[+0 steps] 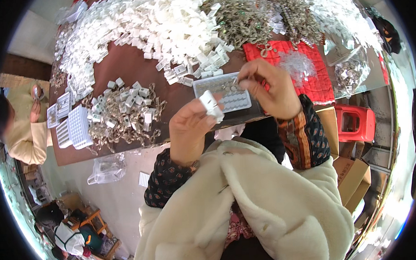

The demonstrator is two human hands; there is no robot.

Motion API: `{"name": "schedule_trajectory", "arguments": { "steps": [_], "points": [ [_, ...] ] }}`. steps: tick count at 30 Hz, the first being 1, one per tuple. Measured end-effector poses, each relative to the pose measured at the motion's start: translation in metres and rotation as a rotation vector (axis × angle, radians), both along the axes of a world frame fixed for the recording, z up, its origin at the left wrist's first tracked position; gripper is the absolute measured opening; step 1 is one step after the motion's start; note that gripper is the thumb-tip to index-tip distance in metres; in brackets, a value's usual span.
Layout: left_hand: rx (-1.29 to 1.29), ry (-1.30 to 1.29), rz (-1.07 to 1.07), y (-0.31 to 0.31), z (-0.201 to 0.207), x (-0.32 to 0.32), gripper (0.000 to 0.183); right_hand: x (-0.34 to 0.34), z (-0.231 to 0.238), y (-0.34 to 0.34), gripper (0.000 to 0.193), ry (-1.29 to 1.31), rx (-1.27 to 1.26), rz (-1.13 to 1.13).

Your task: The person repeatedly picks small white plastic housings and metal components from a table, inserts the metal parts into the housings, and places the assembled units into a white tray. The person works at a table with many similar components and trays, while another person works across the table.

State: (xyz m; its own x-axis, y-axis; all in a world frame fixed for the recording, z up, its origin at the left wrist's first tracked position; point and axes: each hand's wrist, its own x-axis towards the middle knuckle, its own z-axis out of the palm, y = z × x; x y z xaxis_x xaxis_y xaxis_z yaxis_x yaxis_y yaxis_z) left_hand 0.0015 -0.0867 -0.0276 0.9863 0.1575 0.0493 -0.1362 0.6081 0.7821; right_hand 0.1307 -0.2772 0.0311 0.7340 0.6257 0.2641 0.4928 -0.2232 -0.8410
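Fitting metal pieces into white clips above the tray [225, 95]

Left hand [189, 130] grips a white clip [211, 106]; right hand [268, 89] pinches a small metal piece [235, 83]. Tray part filled; big clip heap [167, 26] beyond it remains.

Hidden, cropped and unclear parts of a head-camera view over a sorting counter.

The right hand [266, 89] covers the far right part of a grey tray [223, 95], and whatever its fingertips pinch is too small to identify. The left hand [189, 130] hides the lower end of a small white plastic piece [211, 106]. The heap of white pieces [167, 26] and the pile of metal parts [259, 18] run off the top edge. A seated person [22, 122] at far left is blurred and cropped. The counter [137, 63] disappears beneath the heaps.
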Motion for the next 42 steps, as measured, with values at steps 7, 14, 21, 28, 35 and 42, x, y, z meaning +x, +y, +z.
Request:
{"name": "schedule_trajectory", "arguments": {
  "steps": [7, 14, 21, 28, 35, 42],
  "points": [
    [-0.042, -0.022, -0.03, 0.002, 0.002, -0.001, 0.028, -0.036, -0.002, 0.018, 0.023, 0.062, 0.054, 0.094],
    [-0.071, -0.048, 0.005, 0.001, -0.007, -0.005, 0.025, -0.053, -0.015, 0.025, 0.022, -0.156, 0.051, -0.048],
    [-0.2, -0.076, 0.051, 0.003, -0.012, -0.009, 0.026, -0.063, -0.01, 0.029, 0.021, 0.118, 0.251, -0.098],
    [-0.041, -0.067, 0.155, -0.004, -0.006, -0.01, 0.022, -0.07, -0.009, 0.039, 0.017, 0.092, 0.245, -0.105],
    [0.068, -0.206, 0.247, -0.002, -0.012, -0.011, 0.022, -0.071, -0.007, 0.036, 0.02, 0.256, 0.238, -0.049],
    [0.191, -0.253, 0.313, -0.003, -0.016, -0.012, 0.027, -0.071, -0.012, 0.038, 0.03, -0.062, 0.143, -0.022]
  ]
}}
